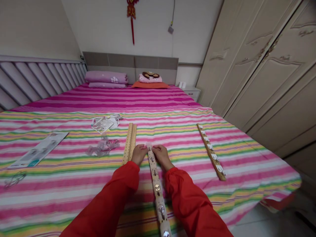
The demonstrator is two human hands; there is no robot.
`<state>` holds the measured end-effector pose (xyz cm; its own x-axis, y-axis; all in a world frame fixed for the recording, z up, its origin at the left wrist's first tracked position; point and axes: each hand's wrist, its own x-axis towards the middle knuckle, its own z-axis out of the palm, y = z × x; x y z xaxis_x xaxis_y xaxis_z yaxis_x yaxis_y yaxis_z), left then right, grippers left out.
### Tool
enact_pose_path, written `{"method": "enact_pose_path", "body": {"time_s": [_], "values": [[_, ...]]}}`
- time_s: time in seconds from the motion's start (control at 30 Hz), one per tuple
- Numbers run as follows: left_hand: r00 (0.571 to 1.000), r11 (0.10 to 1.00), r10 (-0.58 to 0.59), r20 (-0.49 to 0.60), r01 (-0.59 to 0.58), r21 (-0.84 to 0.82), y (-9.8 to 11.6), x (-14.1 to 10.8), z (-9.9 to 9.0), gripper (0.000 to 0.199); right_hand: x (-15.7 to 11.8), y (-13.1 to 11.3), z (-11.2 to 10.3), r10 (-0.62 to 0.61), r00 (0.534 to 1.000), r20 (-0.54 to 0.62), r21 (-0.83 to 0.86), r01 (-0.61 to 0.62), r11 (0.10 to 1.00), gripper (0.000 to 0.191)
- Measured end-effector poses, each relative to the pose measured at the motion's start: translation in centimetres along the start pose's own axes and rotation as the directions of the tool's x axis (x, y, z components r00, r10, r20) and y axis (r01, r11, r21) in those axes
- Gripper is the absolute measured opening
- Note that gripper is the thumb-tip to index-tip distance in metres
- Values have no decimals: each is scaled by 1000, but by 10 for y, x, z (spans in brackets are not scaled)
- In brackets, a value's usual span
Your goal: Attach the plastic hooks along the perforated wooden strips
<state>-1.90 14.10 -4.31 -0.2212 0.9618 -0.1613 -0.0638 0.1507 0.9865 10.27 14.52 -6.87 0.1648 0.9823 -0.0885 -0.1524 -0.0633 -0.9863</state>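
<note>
A narrow pale wooden strip [158,197] lies lengthwise on the striped sheet before me, with several metal hooks along it. At its far end, my left hand [139,154] and my right hand [161,155] come in from either side. Both have their fingers pinched around a small clear hook piece [149,145] at the strip's tip. Just left of my left hand rest two perforated wooden strips [128,141], side by side. Farther left sits a heap of clear-backed hooks [103,147] in small plastic pieces.
Crumpled clear packaging [106,123] lies beyond the hooks. A flat package [39,149] and a wire-like piece [15,178] are at the left. To the right is a brown strip [211,152] with white hooks. A wardrobe [266,65] stands beside the bed.
</note>
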Motion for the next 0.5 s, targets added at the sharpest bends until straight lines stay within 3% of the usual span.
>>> {"method": "enact_pose_path", "body": {"time_s": [0.17, 0.5], "values": [[991, 998, -56, 118, 58, -11, 0, 1, 4, 27, -2, 1, 2, 19, 1000, 12, 55, -20, 998, 27], [984, 988, -141, 110, 148, -49, -2, 9, 7, 36, -9, -7, 0, 72, 996, 46, 129, -77, 989, 36]]}}
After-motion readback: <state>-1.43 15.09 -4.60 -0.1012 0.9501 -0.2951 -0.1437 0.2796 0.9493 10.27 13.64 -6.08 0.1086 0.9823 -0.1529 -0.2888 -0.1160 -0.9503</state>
